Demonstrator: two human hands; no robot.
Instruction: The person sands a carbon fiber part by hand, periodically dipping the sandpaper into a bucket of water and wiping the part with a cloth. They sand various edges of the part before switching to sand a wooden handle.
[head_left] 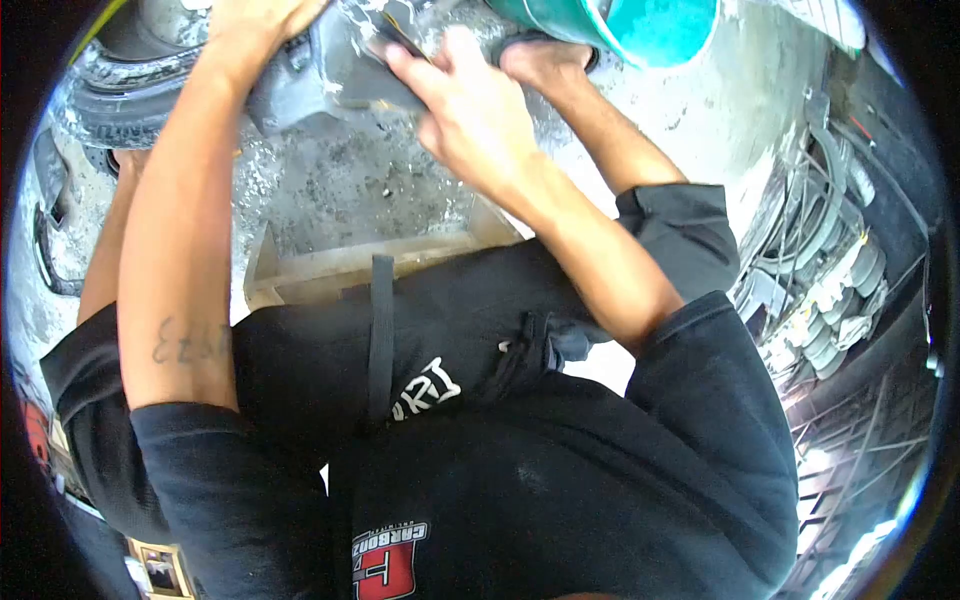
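At the top edge, my left hand (268,14) rests by a grey, white-smeared part (345,70); its fingers are mostly cut off by the frame. My right hand (478,115) is closed around a thin dark tool (403,40), which is over the same part. The tool's tip lies close to white smears on the surface. Whether the tip touches the surface cannot be made out.
A teal bucket (655,32) stands beyond my right foot (545,62). Left of the part lies a dark, tyre-like ring (120,112). A pale box-like frame (400,254) is below the part. Hoses and metal parts (825,290) line the right side.
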